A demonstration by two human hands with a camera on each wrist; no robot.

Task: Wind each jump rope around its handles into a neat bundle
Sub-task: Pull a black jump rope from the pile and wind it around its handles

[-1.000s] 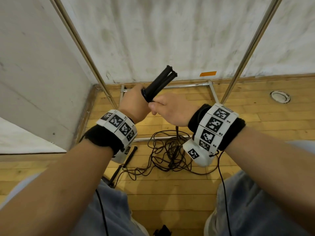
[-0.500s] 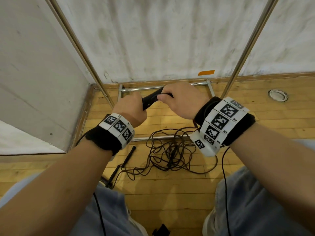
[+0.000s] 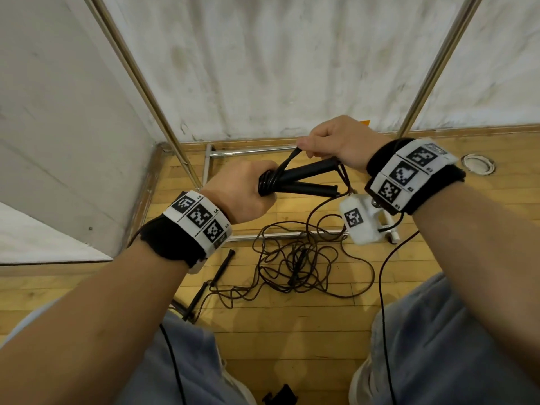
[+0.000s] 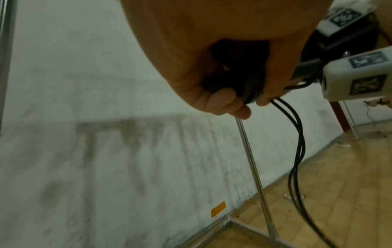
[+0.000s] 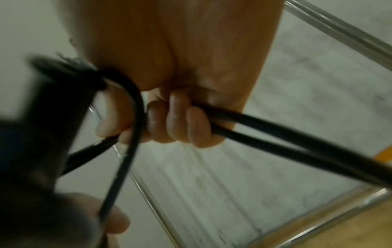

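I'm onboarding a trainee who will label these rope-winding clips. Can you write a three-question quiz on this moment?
1. True or false: the left hand grips the pair of black handles at the end where cord is already coiled.
2. What does the right hand hold? A) a doubled strand of cord B) a metal pole C) nothing
3. Fill in: the tangled rope not yet wound lies on the wooden ____.

Key: 1 true; 2 A; 3 floor.
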